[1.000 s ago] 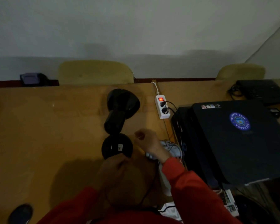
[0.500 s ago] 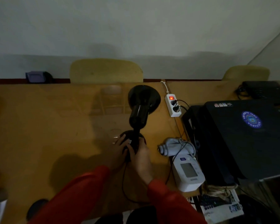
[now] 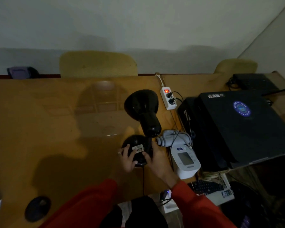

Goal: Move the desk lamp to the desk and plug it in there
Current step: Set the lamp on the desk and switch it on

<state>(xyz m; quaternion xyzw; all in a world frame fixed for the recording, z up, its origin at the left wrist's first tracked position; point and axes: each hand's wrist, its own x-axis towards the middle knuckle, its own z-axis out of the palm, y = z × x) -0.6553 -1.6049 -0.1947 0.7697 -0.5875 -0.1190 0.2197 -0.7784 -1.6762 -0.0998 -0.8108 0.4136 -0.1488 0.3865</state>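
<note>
Glossy black desk lamp point(image 3: 141, 122) — round base, hands point(image 3: 156, 159) gripping.

Glossy wooden desk point(image 3: 39, 129), black lamp point(image 3: 141, 122), white power strip point(image 3: 169, 100), blood-pressure monitor point(image 3: 186, 162), black printer point(image 3: 237, 125)

Dim room: pale wall point(image 3: 138, 22), seemingly two yellow chairs point(image 3: 98, 64).

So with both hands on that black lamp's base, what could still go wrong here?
The white power strip seems to have both sockets taken, so the black desk lamp may have nowhere to plug in. Its cord hangs off the desk edge and could snag. The white blood pressure monitor sits close to the right hand and could get knocked.
</note>
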